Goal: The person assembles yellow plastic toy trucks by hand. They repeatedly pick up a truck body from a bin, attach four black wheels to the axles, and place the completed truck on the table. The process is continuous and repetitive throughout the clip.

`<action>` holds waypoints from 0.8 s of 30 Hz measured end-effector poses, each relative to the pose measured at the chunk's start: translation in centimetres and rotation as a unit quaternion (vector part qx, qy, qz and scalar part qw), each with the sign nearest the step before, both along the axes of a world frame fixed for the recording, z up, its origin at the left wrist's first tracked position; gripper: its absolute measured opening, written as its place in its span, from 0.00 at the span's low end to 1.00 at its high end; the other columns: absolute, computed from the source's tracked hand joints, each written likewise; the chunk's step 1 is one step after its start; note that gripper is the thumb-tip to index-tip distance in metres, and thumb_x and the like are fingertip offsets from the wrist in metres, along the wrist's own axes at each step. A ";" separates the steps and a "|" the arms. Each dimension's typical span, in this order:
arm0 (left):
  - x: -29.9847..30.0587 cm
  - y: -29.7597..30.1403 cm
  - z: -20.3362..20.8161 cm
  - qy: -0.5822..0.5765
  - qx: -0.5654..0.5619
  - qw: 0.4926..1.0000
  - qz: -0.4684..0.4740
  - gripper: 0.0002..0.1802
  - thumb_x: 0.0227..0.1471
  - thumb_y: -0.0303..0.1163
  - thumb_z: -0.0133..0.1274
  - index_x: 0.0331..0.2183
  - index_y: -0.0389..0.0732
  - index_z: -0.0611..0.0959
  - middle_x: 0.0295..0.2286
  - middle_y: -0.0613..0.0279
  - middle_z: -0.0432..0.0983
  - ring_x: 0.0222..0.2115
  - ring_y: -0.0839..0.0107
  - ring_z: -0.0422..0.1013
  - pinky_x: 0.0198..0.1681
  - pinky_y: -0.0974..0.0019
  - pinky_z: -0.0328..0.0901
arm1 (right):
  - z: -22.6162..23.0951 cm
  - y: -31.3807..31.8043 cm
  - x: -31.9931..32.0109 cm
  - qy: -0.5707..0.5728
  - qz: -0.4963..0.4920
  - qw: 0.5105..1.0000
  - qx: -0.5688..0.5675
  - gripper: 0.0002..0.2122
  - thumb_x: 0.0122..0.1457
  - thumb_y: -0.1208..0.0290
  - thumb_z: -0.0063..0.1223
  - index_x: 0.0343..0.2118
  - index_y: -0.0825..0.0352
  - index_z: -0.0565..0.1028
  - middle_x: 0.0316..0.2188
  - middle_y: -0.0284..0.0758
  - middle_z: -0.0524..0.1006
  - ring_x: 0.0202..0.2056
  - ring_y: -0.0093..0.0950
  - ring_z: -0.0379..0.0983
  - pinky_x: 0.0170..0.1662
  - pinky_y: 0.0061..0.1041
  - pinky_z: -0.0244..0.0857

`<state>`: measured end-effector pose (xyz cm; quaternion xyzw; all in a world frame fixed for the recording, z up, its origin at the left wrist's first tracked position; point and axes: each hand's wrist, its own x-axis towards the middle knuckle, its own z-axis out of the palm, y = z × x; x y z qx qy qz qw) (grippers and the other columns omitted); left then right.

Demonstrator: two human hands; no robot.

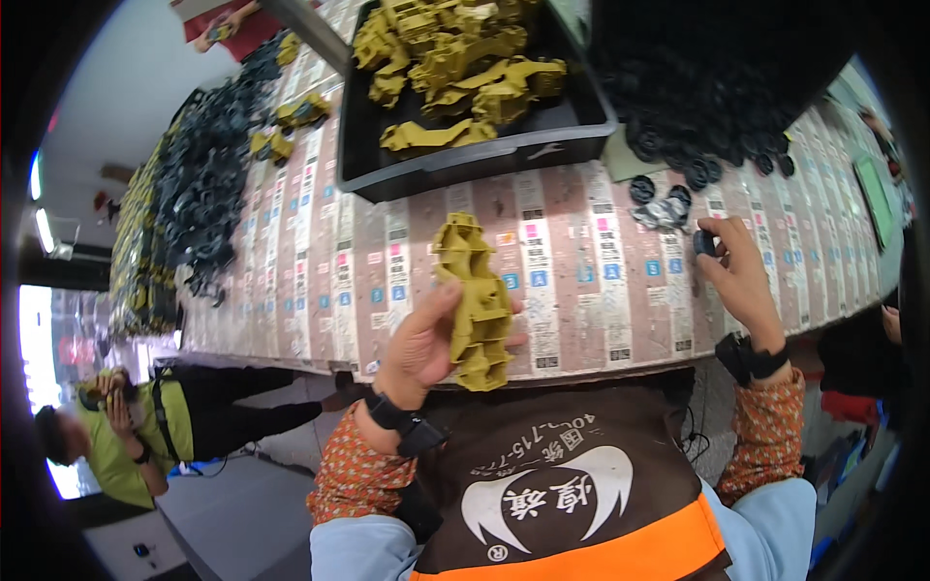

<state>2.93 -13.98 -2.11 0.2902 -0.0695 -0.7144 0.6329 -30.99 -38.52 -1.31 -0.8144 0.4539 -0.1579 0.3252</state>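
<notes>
My left hand [418,341] is closed around a long mustard-yellow moulded plastic part [477,308], a ribbed shell with open hollows. It is held nearly upright in the picture, above the table's near edge. Further right, my right hand [741,276] pinches a small round black wheel [703,243] between thumb and fingers. Just beyond that hand lie a black wheel [642,190] and a few small pieces in clear plastic [664,210]. A heap of similar black round pieces [712,136] spreads behind them.
A black bin [484,155] holding several yellow parts [475,77] stands at the table's [417,334] far middle. Dark parts [199,184] are heaped at the left, near loose yellow pieces [302,110]. A person in a yellow-green shirt [121,436] stands at the left; another person's hand [215,31] is at the far left.
</notes>
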 end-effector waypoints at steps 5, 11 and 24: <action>-1.7 0.0 0.3 0.033 -0.040 0.999 0.010 0.31 0.65 0.42 0.52 0.63 0.41 0.63 0.55 0.48 0.69 0.56 0.49 0.70 0.58 0.30 0.66 | 2.7 4.5 4.7 -0.181 0.104 0.960 0.186 0.21 0.58 0.78 0.57 0.56 0.67 0.73 0.44 0.31 0.73 0.38 0.22 0.72 0.39 0.21 0.69; -3.9 -0.6 1.8 -0.140 0.018 0.990 0.015 0.41 0.61 0.32 0.58 0.65 0.51 0.52 0.54 0.51 0.67 0.53 0.57 0.71 0.54 0.47 0.73 | 2.8 9.1 10.1 -0.290 0.171 0.913 0.232 0.22 0.58 0.80 0.57 0.58 0.66 0.72 0.45 0.34 0.73 0.40 0.23 0.74 0.43 0.23 0.72; -6.1 0.9 1.3 -0.374 0.040 0.926 0.022 0.41 0.61 0.31 0.59 0.66 0.45 0.53 0.54 0.60 0.68 0.54 0.70 0.68 0.58 0.61 0.66 | 0.6 12.1 11.7 -0.331 0.146 0.875 0.322 0.23 0.60 0.83 0.54 0.60 0.68 0.70 0.51 0.35 0.73 0.44 0.21 0.74 0.48 0.22 0.72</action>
